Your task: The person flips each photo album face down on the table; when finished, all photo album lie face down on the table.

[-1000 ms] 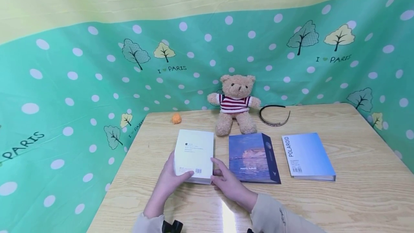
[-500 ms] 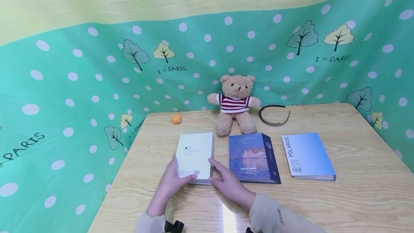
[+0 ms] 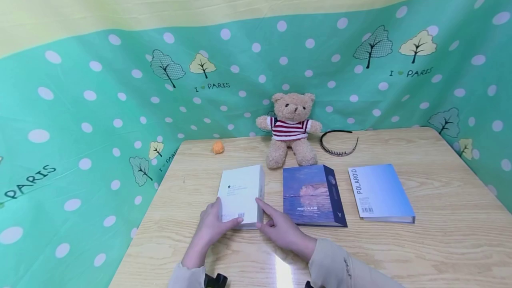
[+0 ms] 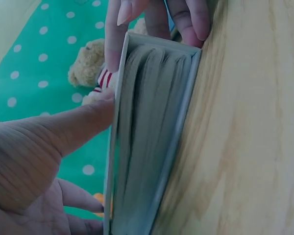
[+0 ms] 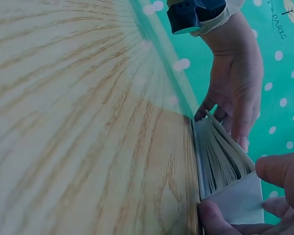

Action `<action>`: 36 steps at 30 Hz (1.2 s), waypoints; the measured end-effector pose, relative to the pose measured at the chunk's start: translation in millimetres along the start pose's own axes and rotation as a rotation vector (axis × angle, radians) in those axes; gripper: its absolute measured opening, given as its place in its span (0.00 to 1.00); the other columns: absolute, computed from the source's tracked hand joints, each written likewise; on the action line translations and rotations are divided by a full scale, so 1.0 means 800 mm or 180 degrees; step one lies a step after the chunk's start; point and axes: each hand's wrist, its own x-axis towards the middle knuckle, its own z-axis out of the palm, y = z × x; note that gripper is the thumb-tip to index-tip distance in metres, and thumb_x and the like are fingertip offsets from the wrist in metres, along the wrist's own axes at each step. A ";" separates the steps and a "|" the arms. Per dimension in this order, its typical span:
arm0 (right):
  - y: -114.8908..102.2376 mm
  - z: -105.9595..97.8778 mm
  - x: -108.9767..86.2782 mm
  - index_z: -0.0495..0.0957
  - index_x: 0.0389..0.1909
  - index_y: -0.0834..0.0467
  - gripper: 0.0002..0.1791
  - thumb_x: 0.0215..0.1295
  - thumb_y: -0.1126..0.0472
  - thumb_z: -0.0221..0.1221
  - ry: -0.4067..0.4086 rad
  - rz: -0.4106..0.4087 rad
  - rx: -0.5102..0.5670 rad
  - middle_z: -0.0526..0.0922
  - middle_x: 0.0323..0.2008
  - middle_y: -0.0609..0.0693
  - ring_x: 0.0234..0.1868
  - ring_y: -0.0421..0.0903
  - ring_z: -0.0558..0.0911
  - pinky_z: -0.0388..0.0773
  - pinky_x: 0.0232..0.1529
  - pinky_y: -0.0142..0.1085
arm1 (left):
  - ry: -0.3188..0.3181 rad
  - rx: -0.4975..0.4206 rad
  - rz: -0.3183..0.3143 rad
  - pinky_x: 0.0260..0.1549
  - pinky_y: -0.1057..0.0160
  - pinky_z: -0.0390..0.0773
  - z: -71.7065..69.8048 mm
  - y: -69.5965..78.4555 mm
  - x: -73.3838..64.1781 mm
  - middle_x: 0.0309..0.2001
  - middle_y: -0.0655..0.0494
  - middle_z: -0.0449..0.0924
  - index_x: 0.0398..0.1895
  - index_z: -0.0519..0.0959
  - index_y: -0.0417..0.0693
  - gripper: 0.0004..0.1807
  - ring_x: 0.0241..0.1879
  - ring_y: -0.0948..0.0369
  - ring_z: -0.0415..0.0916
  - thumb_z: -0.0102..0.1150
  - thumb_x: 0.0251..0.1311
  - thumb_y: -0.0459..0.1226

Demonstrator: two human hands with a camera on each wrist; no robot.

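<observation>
A thick white photo album (image 3: 241, 195) lies at the front left of the table, its printed back cover facing up and its spine toward the right. My left hand (image 3: 210, 224) holds its left side, the thumb over the cover near the barcode. From the other side my right hand (image 3: 281, 229) grips the spine near the front corner. In the left wrist view, the album's pages (image 4: 152, 132) show between the covers, and a narrow gap stands under the upper cover. The right wrist view shows fingertips (image 5: 213, 218) against the spine's lower edge.
To the right lie a dark blue photo album (image 3: 306, 197) and a pale blue Polaroid album (image 3: 382, 194). Behind them sit a teddy bear (image 3: 292, 130) in a striped shirt and a toothed headband (image 3: 340, 152). An orange ball-like thing (image 3: 218, 147) lies at the back left, near the green curtain (image 3: 240, 70).
The white album's far end has come down and more of its spine shows now. Both hands stay on it; the right hand has shifted slightly left.
</observation>
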 end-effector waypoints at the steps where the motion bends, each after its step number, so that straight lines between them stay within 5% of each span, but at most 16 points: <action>1: 0.000 0.000 0.000 0.54 0.76 0.46 0.39 0.68 0.56 0.60 -0.0018 0.0002 0.0008 0.79 0.26 0.50 0.19 0.38 0.72 0.73 0.20 0.31 | -0.0027 0.0043 -0.0039 0.52 0.40 0.72 0.000 0.000 0.000 0.57 0.25 0.69 0.69 0.58 0.24 0.59 0.53 0.37 0.71 0.77 0.41 0.52; 5: -0.002 -0.002 -0.003 0.56 0.76 0.51 0.38 0.68 0.55 0.60 -0.0054 0.0061 0.0108 0.81 0.27 0.52 0.25 0.42 0.78 0.76 0.23 0.33 | -0.0117 0.0118 -0.0163 0.57 0.35 0.66 -0.002 0.003 -0.001 0.61 0.20 0.62 0.69 0.55 0.22 0.59 0.60 0.29 0.62 0.74 0.45 0.53; 7: -0.002 -0.004 -0.005 0.56 0.75 0.53 0.37 0.68 0.56 0.60 -0.0050 0.0104 0.0208 0.83 0.40 0.58 0.30 0.45 0.80 0.78 0.26 0.34 | -0.0151 0.0149 -0.0205 0.58 0.33 0.64 -0.003 0.005 -0.001 0.63 0.19 0.59 0.69 0.56 0.23 0.58 0.61 0.28 0.59 0.73 0.46 0.54; 10: -0.003 -0.008 -0.008 0.56 0.75 0.55 0.37 0.68 0.57 0.59 -0.0030 0.0136 0.0376 0.73 0.61 0.64 0.39 0.49 0.81 0.81 0.32 0.38 | -0.0174 0.0227 -0.0273 0.59 0.31 0.60 -0.004 0.010 -0.002 0.65 0.19 0.55 0.70 0.58 0.26 0.56 0.64 0.26 0.54 0.71 0.48 0.55; 13: -0.004 -0.015 -0.009 0.55 0.75 0.57 0.37 0.69 0.60 0.57 0.0007 0.0071 0.0536 0.60 0.70 0.67 0.41 0.53 0.81 0.82 0.35 0.42 | -0.0136 0.0229 -0.0246 0.60 0.30 0.57 -0.003 0.018 0.001 0.67 0.21 0.53 0.69 0.60 0.29 0.52 0.66 0.27 0.50 0.70 0.50 0.54; 25: -0.002 -0.060 -0.019 0.61 0.72 0.58 0.31 0.70 0.60 0.57 0.0410 -0.0051 0.0546 0.65 0.68 0.64 0.34 0.53 0.79 0.80 0.31 0.40 | 0.0223 0.0366 0.0408 0.64 0.37 0.58 0.019 0.042 0.023 0.65 0.27 0.62 0.65 0.67 0.29 0.37 0.66 0.33 0.56 0.64 0.59 0.44; 32: 0.005 -0.100 -0.028 0.65 0.69 0.58 0.28 0.69 0.60 0.58 0.0762 -0.0039 0.0378 0.69 0.65 0.63 0.54 0.53 0.80 0.79 0.51 0.36 | 0.0413 0.0511 0.0583 0.63 0.38 0.61 0.026 0.051 0.029 0.65 0.29 0.63 0.65 0.68 0.32 0.36 0.66 0.35 0.60 0.65 0.58 0.43; 36: 0.014 -0.125 -0.034 0.65 0.70 0.56 0.28 0.70 0.59 0.57 0.0884 -0.0064 0.0171 0.71 0.64 0.64 0.54 0.56 0.79 0.80 0.48 0.38 | 0.0422 0.0549 0.0662 0.63 0.37 0.59 0.031 0.055 0.033 0.67 0.30 0.61 0.67 0.66 0.31 0.38 0.66 0.34 0.57 0.65 0.58 0.44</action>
